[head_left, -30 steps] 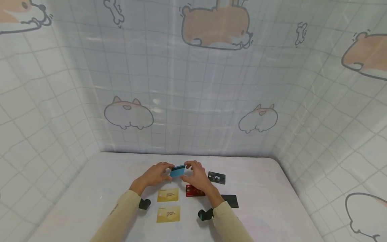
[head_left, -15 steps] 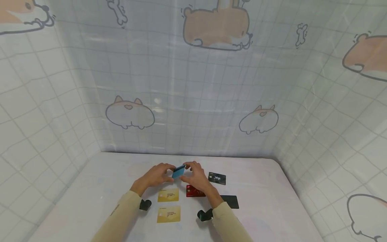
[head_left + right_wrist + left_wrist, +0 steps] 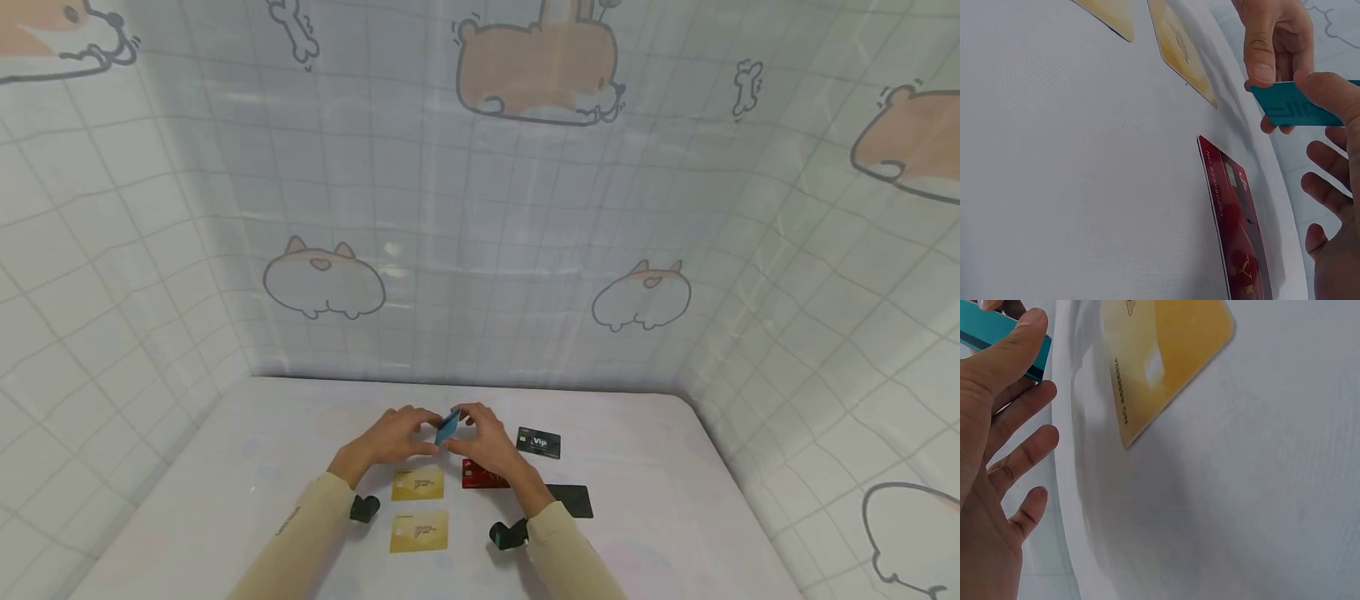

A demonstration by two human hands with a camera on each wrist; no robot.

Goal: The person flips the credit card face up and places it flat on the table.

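A teal-blue card (image 3: pixel 447 427) with a dark stripe is held tilted above the far middle of the table. My left hand (image 3: pixel 393 435) pinches it at one end, thumb against forefinger; in the left wrist view its other fingers are spread apart below the card (image 3: pixel 985 328). At the other end my right hand (image 3: pixel 489 437) pinches the same card, and the right wrist view shows that thumb lying on the card's printed face (image 3: pixel 1291 111). Partly under the right forearm lies a red card (image 3: pixel 480 474). Two yellow cards (image 3: pixel 417 483) lie nearer, between the arms.
Beyond the right hand lies a black "Vip" card (image 3: pixel 538 442). A plain black flat piece (image 3: pixel 572 501) rests beside the right forearm. Black devices (image 3: pixel 365 508) sit at both wrists. A patterned curtain (image 3: pixel 480 208) surrounds the white table (image 3: pixel 645 467) at the back and sides.
Both hands keep hold of the blue card while it turns, so it appears narrower and steeper. The left hand has shifted slightly right, towards the right hand. The cards on the table stay put.
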